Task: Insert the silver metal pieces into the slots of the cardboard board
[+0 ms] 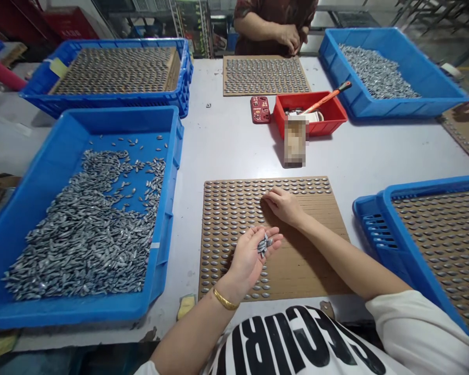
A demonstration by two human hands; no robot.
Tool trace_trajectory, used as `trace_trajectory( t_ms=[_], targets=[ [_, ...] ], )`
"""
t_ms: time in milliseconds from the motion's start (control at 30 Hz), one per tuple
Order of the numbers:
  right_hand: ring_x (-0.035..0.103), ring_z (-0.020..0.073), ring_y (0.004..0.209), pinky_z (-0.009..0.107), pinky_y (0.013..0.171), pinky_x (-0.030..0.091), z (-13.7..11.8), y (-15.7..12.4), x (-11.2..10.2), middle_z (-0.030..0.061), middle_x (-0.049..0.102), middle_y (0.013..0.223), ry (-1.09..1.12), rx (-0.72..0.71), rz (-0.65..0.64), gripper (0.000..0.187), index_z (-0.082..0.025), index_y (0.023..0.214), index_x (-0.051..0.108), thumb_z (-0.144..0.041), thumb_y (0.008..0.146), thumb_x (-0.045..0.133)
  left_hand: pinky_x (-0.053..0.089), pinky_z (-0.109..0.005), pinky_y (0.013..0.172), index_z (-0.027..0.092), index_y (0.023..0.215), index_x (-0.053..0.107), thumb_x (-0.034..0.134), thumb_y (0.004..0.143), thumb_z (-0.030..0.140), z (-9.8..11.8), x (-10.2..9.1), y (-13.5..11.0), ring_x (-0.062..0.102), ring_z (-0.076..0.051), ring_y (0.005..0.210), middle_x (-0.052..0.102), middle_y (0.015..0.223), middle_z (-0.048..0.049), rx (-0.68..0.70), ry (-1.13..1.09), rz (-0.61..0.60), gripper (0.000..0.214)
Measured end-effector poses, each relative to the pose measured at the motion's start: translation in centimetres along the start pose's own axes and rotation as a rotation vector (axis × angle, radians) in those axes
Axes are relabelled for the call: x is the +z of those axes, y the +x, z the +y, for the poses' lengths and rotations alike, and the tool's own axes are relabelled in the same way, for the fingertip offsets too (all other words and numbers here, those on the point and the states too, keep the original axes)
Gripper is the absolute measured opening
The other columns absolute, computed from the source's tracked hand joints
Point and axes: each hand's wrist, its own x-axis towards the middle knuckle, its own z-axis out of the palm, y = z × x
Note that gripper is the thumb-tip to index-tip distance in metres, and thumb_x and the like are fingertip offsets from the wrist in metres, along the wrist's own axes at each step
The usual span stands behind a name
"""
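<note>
My left hand (247,255) is palm up over the cardboard board (308,260), cupping a small pile of grey spindle-shaped metal pieces (263,246). A gold bracelet (224,299) circles that wrist. Just beyond, my right hand (283,207) rests low over the board, thumb and fingertips pinched together; what lies between them is hidden. Rows of the same pieces (219,219) cover the board's left part and its far edge, while grooved brown cardboard shows at the right.
Left stands a blue bin (170,208) of loose pieces. Filled boards sit in blue crates at far left (183,78) and right (379,229). Ahead are a red tray (338,117), a red box (260,110) and another bin (414,49). A co-worker's hands (289,37) work opposite.
</note>
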Motion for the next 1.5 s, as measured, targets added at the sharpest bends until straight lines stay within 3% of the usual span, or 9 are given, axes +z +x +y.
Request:
trace_trajectory(
  t_ms=[167, 367, 500, 600, 733, 900, 1100, 1400, 1500],
  targets=[
    [0.051, 0.0149, 0.071, 0.024, 0.063, 0.038, -0.2, 0.1, -0.2, 0.0049, 0.057, 0.081, -0.115, -0.011, -0.026, 0.022, -0.019, 0.084, 0.067, -0.019, 0.092, 0.047, 0.054, -0.033, 0.087, 0.009, 0.098, 0.061, 0.057, 0.085, 0.025, 0.2, 0.0, 0.3, 0.069, -0.023, 0.093, 0.068, 0.107, -0.0182, -0.029, -0.04, 0.027, 0.021],
    [0.054, 0.0155, 0.074, 0.025, 0.065, 0.042, -0.4, 0.2, -0.5, 0.0056, 0.059, 0.085, -0.042, 0.031, -0.024, 0.02, -0.019, 0.088, 0.066, -0.02, 0.092, 0.046, 0.051, -0.038, 0.094, 0.01, 0.108, 0.059, 0.052, 0.081, 0.011, 0.6, 0.0, 0.3, 0.067, -0.025, 0.099, 0.066, 0.114, -0.0182, 0.025, -0.084, 0.018, 0.028],
    [0.056, 0.0137, 0.069, 0.025, 0.063, 0.046, -2.5, -0.7, -2.8, 0.0059, 0.061, 0.091, 0.239, 0.096, -0.022, 0.018, -0.019, 0.101, 0.065, -0.027, 0.091, 0.052, 0.052, -0.039, 0.091, 0.013, 0.099, 0.058, 0.055, 0.082, 0.011, 0.9, -0.1, 0.3, 0.068, -0.022, 0.096, 0.069, 0.109, -0.0148, 0.038, -0.061, 0.022, 0.017],
    [0.059, 0.0139, 0.073, 0.025, 0.059, 0.047, -5.0, -1.7, -5.1, 0.0063, 0.063, 0.095, 0.466, 0.107, -0.096, 0.019, -0.021, 0.101, 0.066, -0.03, 0.092, 0.052, 0.052, -0.038, 0.09, 0.015, 0.095, 0.06, 0.059, 0.082, 0.014, 0.8, -0.1, 0.5, 0.068, -0.02, 0.092, 0.07, 0.1, -0.0102, 0.06, -0.033, 0.026, 0.013],
    [0.06, 0.0177, 0.085, 0.029, 0.069, 0.05, -7.2, -2.7, -6.8, 0.0071, 0.064, 0.097, 0.483, 0.055, -0.155, 0.018, -0.023, 0.102, 0.066, -0.03, 0.091, 0.053, 0.051, -0.036, 0.09, 0.015, 0.095, 0.067, 0.067, 0.078, 0.017, 0.5, -0.1, 0.8, 0.066, -0.017, 0.091, 0.071, 0.096, -0.0063, 0.109, 0.026, 0.02, 0.018],
    [0.057, 0.0152, 0.072, 0.027, 0.063, 0.046, -7.5, -3.5, -6.4, 0.0044, 0.063, 0.083, 0.408, 0.126, -0.126, 0.014, -0.022, 0.097, 0.064, -0.025, 0.091, 0.053, 0.048, -0.033, 0.093, 0.016, 0.1, 0.072, 0.07, 0.076, 0.02, 0.0, -0.2, 0.8, 0.063, -0.019, 0.102, 0.07, 0.107, -0.0092, 0.152, 0.063, -0.023, 0.025],
    [0.058, 0.015, 0.075, 0.027, 0.067, 0.046, -7.4, -4.2, -5.9, 0.0026, 0.065, 0.084, 0.438, 0.15, -0.138, 0.013, -0.022, 0.096, 0.064, -0.016, 0.088, 0.054, 0.046, -0.036, 0.096, 0.017, 0.098, 0.073, 0.071, 0.074, 0.018, -0.5, 0.1, 0.8, 0.06, -0.022, 0.11, 0.069, 0.112, -0.0099, 0.126, 0.073, 0.043, 0.025],
    [0.056, 0.0143, 0.07, 0.026, 0.061, 0.044, -7.5, -4.0, -5.7, 0.0018, 0.065, 0.08, 0.453, 0.228, -0.196, 0.012, -0.022, 0.095, 0.065, -0.02, 0.087, 0.056, 0.045, -0.036, 0.098, 0.018, 0.099, 0.073, 0.069, 0.076, 0.018, -0.9, 0.1, 0.8, 0.059, -0.023, 0.113, 0.068, 0.115, -0.0101, 0.122, 0.042, 0.041, 0.024],
    [0.059, 0.0141, 0.069, 0.026, 0.061, 0.047, -7.5, -4.0, -5.8, 0.0021, 0.067, 0.082, 0.573, 0.283, -0.223, 0.011, -0.021, 0.092, 0.066, -0.023, 0.086, 0.057, 0.046, -0.036, 0.098, 0.018, 0.102, 0.072, 0.068, 0.078, 0.02, -0.9, 0.1, 0.8, 0.059, -0.023, 0.113, 0.067, 0.116, -0.0102, 0.124, 0.044, 0.013, 0.025]
  ],
)
